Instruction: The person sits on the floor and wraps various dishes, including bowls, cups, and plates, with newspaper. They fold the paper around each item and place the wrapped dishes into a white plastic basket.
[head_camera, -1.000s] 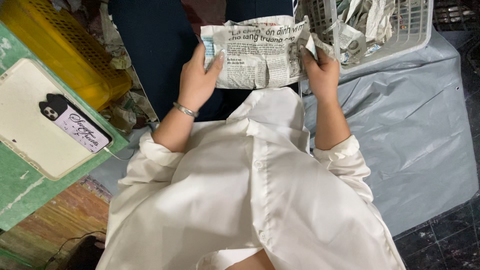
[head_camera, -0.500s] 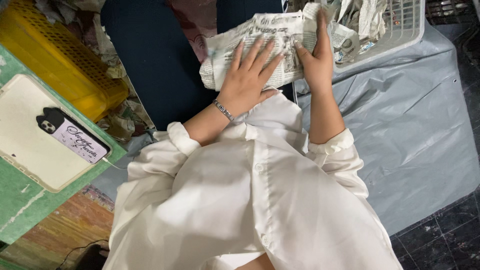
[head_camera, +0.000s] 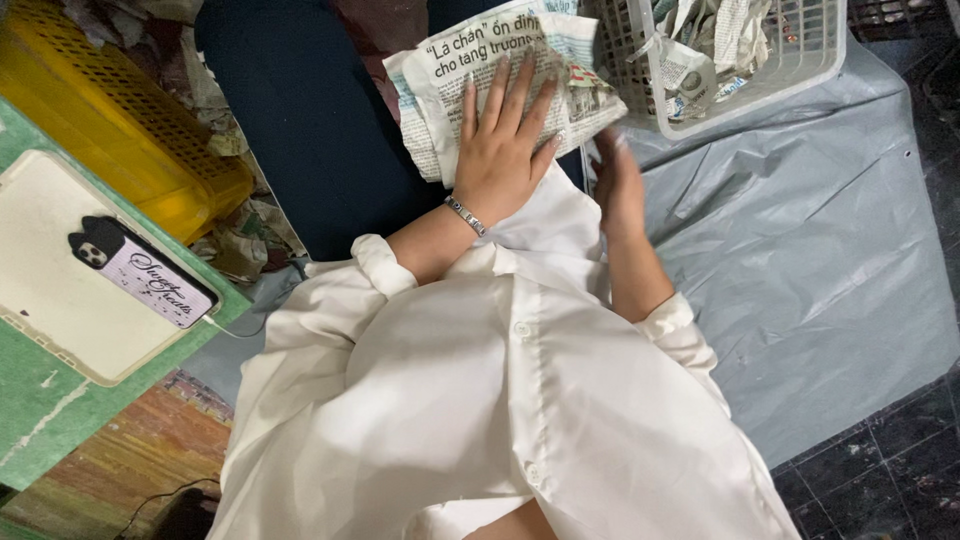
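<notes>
A grey plastic sheet (head_camera: 820, 250) covers the dark tiled floor (head_camera: 890, 480) at three o'clock; a green mat (head_camera: 40, 440) lies at eight.

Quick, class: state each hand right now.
Left hand: open, fingers spread, pressing flat on the newspaper sheet.
Right hand: blurred beside the sheet; grip cannot be told.
</notes>
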